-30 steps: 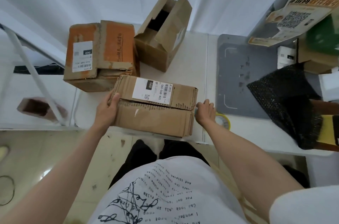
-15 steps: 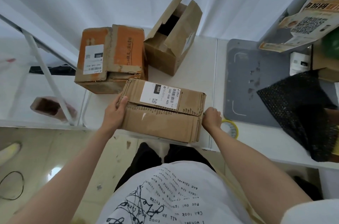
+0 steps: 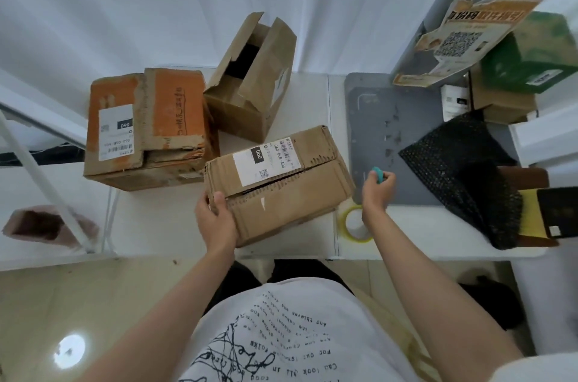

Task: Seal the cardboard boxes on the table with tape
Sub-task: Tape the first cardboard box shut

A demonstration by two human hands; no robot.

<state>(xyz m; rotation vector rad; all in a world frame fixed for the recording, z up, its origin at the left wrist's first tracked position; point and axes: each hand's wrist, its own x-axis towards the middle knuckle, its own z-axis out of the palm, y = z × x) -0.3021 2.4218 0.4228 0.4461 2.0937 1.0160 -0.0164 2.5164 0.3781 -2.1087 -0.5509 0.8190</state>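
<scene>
**One box under my left hand, a small teal thing in my right**

The white desk (image 3: 169, 219) carries three cardboard boxes. The orange box (image 3: 147, 128) sits near the left edge with its flaps down, one white label on top. Behind it, toward the back edge, the open box (image 3: 253, 81) stands tilted with its flaps up; its inside is dark and I cannot see what it holds. The box with the label (image 3: 281, 181) lies at the front edge, turned at an angle, flaps folded down but with a dark gap along the seam. My left hand (image 3: 217, 219) grips its near left corner, thumb on top, the fingers hidden behind the side. A grey mat (image 3: 375, 118) covers the right part of the desk, and a black mesh bag (image 3: 463, 175) lies on it, partly cut by other things. The tape roll (image 3: 355, 223) lies at the front edge, just right of the box, half hidden by my right wrist. My right hand (image 3: 377, 190) is above the mat, fingers curled around a small teal object (image 3: 379, 175); it is blurred and I cannot tell what it is.
</scene>
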